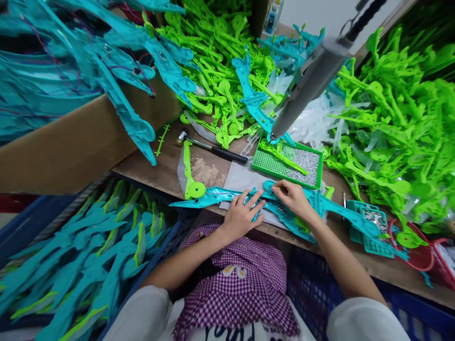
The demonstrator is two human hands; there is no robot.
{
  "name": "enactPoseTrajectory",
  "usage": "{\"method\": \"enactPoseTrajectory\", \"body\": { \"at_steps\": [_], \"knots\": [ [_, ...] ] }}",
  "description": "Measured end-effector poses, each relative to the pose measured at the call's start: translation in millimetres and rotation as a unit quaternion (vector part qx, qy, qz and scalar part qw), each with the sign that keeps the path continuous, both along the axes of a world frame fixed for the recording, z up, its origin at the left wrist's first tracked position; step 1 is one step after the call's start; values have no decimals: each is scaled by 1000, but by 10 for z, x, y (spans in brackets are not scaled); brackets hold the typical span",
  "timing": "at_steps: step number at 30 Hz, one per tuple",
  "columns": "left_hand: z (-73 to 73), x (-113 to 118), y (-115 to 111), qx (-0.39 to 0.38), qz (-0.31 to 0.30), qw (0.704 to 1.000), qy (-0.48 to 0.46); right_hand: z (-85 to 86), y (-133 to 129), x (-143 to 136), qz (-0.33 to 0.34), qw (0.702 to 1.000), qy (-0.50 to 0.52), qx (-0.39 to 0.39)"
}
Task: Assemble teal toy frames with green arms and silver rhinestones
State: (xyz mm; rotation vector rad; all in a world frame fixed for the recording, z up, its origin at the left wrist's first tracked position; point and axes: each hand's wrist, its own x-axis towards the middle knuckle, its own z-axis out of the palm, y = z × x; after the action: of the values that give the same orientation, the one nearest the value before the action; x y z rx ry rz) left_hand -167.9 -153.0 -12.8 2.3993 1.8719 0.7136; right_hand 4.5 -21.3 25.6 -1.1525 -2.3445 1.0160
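Note:
A long turquoise plastic part (337,210) lies across the table edge in front of me. My left hand (243,213) rests on its middle with the fingers spread. Over the same part, a little to the right, my right hand (292,196) has thumb and forefinger pinched together near a round turquoise disc (269,185). Whatever sits between those fingertips is too small to make out. Against the left end of the turquoise part lies a lime-green arm piece with a round end (195,189) and a clear blade.
A green tray (272,163) of small metal screws stands behind my hands. Above it hangs a grey electric screwdriver (309,87). A hammer (216,150) lies to the left. Lime-green parts (401,118) pile up behind and right. A blue crate (149,279) holds turquoise pieces.

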Motion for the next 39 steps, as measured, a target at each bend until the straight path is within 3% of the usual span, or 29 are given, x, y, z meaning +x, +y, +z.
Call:
{"method": "enactPoseTrajectory", "body": {
  "at_steps": [9, 16, 21, 24, 26, 28, 31, 34, 37, 39],
  "knots": [
    [18, -5, 3, -19, -5, 1000, -7, -82, -39, 15, 15, 999, 22, -30],
    [19, 9, 22, -19, -2, 1000, -11, -148, 6, -18, 55, 998, -41, -8],
    [9, 3, 21, -13, -2, 1000, -10, -6, 3, -66, 52, 998, -38, -10],
    [21, -7, 17, -10, -3, 1000, -6, 228, -20, 225, 38, 999, 0, 32],
    [28, -10, 16, -8, -1, 1000, -4, 362, -53, 605, -37, 994, -15, 104],
    [25, -8, 16, -9, 2, 1000, -4, 429, -112, 1019, -143, 967, -93, 191],
    [3, 1, 15, -9, -1, 1000, -9, 412, -230, 1415, -142, 931, -201, 268],
    [-21, 14, 11, -3, 4, 1000, -16, 323, -258, 1440, -103, 932, -220, 271],
    [-34, 30, -5, 3, 15, 1000, -16, 229, -100, 1368, -143, 932, -219, 249],
    [-41, 41, -21, 18, 28, 999, -9, 177, 47, 1397, -133, 938, -237, 214]
  ]
}}
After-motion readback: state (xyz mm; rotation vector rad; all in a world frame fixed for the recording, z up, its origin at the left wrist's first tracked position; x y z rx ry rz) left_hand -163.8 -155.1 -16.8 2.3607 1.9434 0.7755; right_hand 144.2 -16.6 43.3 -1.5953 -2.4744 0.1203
